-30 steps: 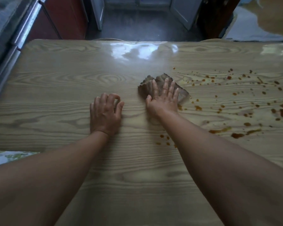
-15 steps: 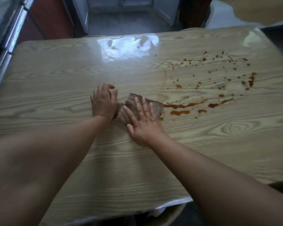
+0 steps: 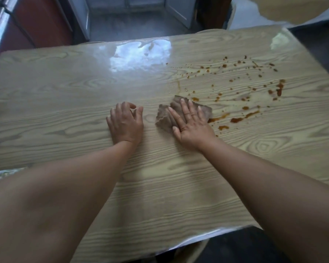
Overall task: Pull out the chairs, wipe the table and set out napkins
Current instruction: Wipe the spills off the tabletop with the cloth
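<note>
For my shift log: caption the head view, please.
Right hand presses a crumpled brown cloth on the glossy wood-grain table beside orange-brown spatters; left hand rests alongside.

The table (image 3: 68, 103) fills most of the frame. Its pale top has a printed wood grain under a glossy clear cover that shines white at upper centre, and its near edge runs across the lower right. Reddish-brown spill marks (image 3: 235, 120) are scattered over the upper right part, with fine dots farther back and a few longer smeared streaks right of centre. The cloth (image 3: 164, 118), a crumpled brownish-grey rag, lies flat on the table just right of centre, its right edge touching the nearest streaks. The right hand (image 3: 192, 128) presses on it with fingers spread straight, covering its middle and right part.
</note>
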### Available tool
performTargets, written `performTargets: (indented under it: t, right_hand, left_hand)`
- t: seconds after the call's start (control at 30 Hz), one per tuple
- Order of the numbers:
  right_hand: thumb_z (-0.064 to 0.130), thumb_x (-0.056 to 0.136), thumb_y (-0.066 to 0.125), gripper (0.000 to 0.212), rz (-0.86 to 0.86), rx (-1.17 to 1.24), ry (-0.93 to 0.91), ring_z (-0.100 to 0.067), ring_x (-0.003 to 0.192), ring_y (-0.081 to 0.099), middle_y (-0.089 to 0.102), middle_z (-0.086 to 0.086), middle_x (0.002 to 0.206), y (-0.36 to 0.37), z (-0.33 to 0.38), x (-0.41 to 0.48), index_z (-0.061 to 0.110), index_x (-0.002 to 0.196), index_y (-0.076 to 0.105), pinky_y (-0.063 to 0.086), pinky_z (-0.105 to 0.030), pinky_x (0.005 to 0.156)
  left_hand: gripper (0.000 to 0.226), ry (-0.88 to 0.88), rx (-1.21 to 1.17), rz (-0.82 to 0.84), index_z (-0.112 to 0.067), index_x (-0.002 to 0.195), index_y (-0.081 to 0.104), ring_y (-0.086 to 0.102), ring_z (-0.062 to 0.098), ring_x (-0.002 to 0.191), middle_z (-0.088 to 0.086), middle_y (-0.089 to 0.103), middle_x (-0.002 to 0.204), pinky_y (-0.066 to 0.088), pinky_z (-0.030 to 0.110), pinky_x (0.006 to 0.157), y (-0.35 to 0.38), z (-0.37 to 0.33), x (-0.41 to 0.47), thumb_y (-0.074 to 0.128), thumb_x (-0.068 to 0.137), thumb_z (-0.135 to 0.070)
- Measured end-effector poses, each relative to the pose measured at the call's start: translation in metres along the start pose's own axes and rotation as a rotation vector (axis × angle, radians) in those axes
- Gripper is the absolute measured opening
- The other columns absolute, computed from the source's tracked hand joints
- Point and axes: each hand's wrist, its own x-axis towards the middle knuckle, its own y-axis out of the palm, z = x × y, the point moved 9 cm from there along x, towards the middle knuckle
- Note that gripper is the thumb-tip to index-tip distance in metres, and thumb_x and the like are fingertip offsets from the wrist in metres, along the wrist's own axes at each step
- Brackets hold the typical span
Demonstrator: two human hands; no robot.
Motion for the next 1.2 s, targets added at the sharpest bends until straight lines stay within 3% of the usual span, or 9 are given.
performTargets:
  t: [0.27,0.43,0.53,0.8,1.03,1.2]
  right_hand:
    - [0.041,0.099,0.026,0.068,0.081,0.126,0.184,-0.036,0.144,-0.027,-0.027,-0.018,0.157,-0.012,-0.002,0.021,0.027,0.154,-0.011,-0.015,-0.049,0.118]
    - [0.042,0.099,0.029,0.066,0.017,0.131,-0.076,-0.032,0.142,-0.033,-0.031,-0.012,0.157,0.002,0.045,-0.012,0.037,0.153,-0.01,-0.017,-0.048,0.117]
    - [0.041,0.1,0.027,0.064,-0.015,0.096,-0.142,-0.029,0.143,-0.032,-0.03,-0.008,0.158,0.005,0.046,-0.012,0.04,0.152,-0.009,-0.016,-0.045,0.118]
    - [0.045,0.1,0.019,0.061,-0.013,0.12,0.125,-0.03,0.144,-0.029,-0.03,-0.011,0.158,-0.018,0.004,0.059,0.036,0.152,-0.013,-0.017,-0.045,0.118]
    - [0.043,0.1,0.019,0.063,-0.053,0.192,0.487,-0.042,0.144,-0.024,-0.027,-0.021,0.156,-0.019,0.002,0.052,0.03,0.152,-0.015,-0.011,-0.053,0.118]
    - [0.042,0.099,0.024,0.064,-0.121,0.174,0.287,-0.046,0.142,-0.026,-0.029,-0.014,0.157,-0.015,0.027,0.049,0.037,0.152,-0.013,-0.014,-0.058,0.115]
  left_hand:
    - [0.028,0.012,0.029,-0.002,-0.021,0.102,0.059,0.049,0.028,0.113,0.004,0.059,0.112,0.029,0.039,0.094,0.0,-0.003,-0.001,0.047,0.093,-0.045]
    - [0.027,0.024,0.047,0.008,-0.02,0.102,0.059,0.048,0.029,0.114,0.005,0.059,0.113,0.03,0.041,0.094,0.0,-0.006,-0.002,0.047,0.094,-0.042]
    - [0.026,0.033,0.055,0.02,-0.019,0.103,0.06,0.048,0.03,0.114,0.007,0.06,0.113,0.031,0.041,0.095,0.0,-0.006,-0.003,0.047,0.095,-0.04]
    - [0.024,0.024,0.052,0.032,-0.02,0.101,0.059,0.049,0.028,0.11,0.005,0.059,0.11,0.031,0.04,0.093,0.001,-0.007,-0.001,0.047,0.095,-0.04]
    - [0.023,0.018,0.056,0.033,-0.02,0.099,0.058,0.05,0.027,0.106,0.004,0.059,0.107,0.033,0.04,0.092,-0.001,-0.007,-0.001,0.047,0.095,-0.04]
    - [0.023,0.026,0.069,0.012,-0.02,0.098,0.058,0.052,0.029,0.103,0.005,0.06,0.104,0.035,0.041,0.09,-0.002,-0.009,-0.001,0.049,0.094,-0.04]
